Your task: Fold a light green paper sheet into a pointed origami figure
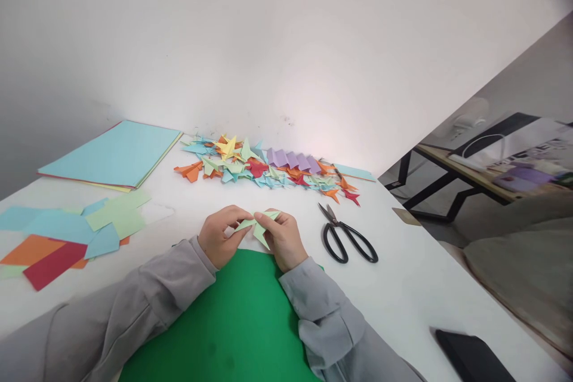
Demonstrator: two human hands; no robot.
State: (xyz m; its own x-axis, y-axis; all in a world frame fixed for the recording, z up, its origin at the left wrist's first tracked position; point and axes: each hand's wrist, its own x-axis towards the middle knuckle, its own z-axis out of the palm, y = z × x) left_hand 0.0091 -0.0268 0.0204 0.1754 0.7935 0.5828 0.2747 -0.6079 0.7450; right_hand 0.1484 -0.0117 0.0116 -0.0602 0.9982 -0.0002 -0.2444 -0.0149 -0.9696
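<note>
Between my two hands is a pale green folded paper piece [261, 235], with pointed flaps like a small origami figure. My left hand [222, 235] pinches its left point between thumb and fingers. On the other side, my right hand [285, 237] grips the body, thumb pressed on top. Both hands are just above the far edge of a green sheet [228, 316] on the table. Beyond them lies a long pile of folded paper figures [233, 168] in several colours. A pair of black-handled scissors [336, 228] rests right of my right hand, its blades parted.
Loose coloured paper pieces [58, 233] spread over the left of the white table [403, 286]. A stack of large sheets [111, 155] with light blue on top sits behind them. A dark flat object [472, 355] lies at the near right. Behind the table rises a wall [268, 42].
</note>
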